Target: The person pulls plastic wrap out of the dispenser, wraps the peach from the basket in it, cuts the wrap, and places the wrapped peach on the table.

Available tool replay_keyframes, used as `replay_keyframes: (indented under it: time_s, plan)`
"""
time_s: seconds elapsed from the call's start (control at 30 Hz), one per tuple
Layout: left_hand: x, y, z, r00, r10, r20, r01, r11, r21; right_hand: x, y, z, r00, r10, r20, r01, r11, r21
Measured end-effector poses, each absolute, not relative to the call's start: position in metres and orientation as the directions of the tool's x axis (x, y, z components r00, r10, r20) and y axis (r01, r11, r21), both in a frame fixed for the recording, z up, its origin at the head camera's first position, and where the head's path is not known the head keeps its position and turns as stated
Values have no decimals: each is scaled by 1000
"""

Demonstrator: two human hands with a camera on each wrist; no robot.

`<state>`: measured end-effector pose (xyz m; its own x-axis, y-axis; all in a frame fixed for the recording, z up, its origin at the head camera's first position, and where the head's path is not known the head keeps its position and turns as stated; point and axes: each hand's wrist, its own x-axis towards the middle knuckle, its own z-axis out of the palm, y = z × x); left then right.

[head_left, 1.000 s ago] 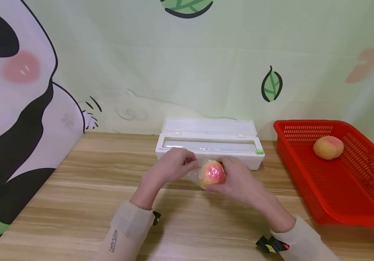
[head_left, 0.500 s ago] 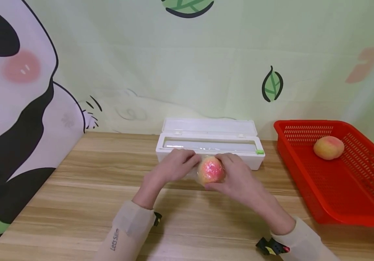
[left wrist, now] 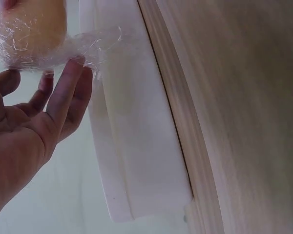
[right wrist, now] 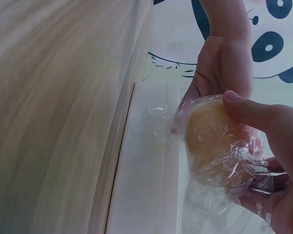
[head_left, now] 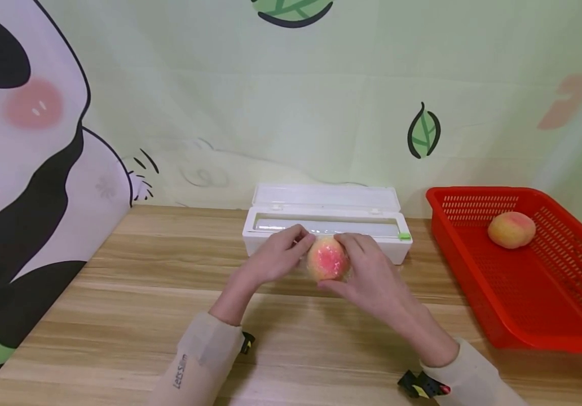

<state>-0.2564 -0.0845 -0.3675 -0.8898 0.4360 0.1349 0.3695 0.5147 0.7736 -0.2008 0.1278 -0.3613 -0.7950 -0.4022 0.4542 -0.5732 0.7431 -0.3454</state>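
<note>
A yellow-pink peach (head_left: 328,259) in crinkled clear plastic wrap (right wrist: 219,168) is held above the table, in front of the white wrap dispenser (head_left: 329,248). My right hand (head_left: 372,276) grips it from the right, thumb on the near side and fingers on the far side. On its left is my left hand (head_left: 281,254), its fingertips against the film. In the left wrist view, a loose tail of plastic wrap (left wrist: 95,46) sticks out over the left fingers (left wrist: 66,90), which are extended and slightly bent, thumb apart from them.
The dispenser's lid (head_left: 326,197) stands raised, with a roll inside and a green slider (head_left: 404,236) at its right end. A red basket (head_left: 499,316) holding another peach (head_left: 511,229) stands at the right. A printed cloth (head_left: 321,124) hangs behind the wooden table (head_left: 133,293).
The wrapped peach has shifted slightly up and left, turning a little in my right hand. My left hand has come closer to it, and the film stretched between them has shortened.
</note>
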Motion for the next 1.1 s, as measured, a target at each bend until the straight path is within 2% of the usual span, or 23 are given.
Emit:
replay_keyframes:
  time_s: [0.2, 0.57, 0.83, 1.1]
  plan:
    - [-253, -84, -365, -901, 424, 92, 287, 423, 860, -199, 128, -362, -747, -408, 524, -615, 724, -313]
    - [-251, -86, -362, -867, 494, 60, 219, 270, 938, -197, 125, -363, -681, -418, 601, -659, 707, -257]
    - [-251, -86, -359, -839, 539, 73, 266, 290, 919, -198, 125, -365, -655, -423, 626, -671, 707, -225]
    - [-250, -82, -358, -832, 551, 69, 251, 264, 931, -199, 126, -364, -634, -411, 656, -678, 704, -214]
